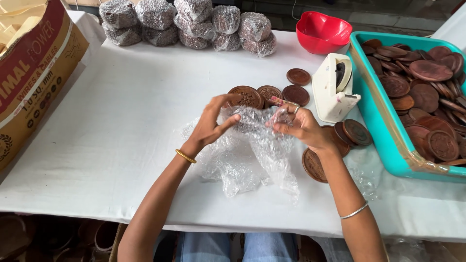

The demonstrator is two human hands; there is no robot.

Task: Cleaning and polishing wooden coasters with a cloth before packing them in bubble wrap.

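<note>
Both hands work at mid-bench: the left hand (211, 123) and the right hand (298, 127) each pinch the bubble wrap (250, 145) bunched around something between them, its loose end trailing toward the near edge. Carved wooden discs (269, 93) lie just behind, a tape dispenser (334, 87) and teal tray (383, 140) to the right.

White-clothed table (121, 145) in soft daylight; dim floor (388, 14) beyond.
</note>
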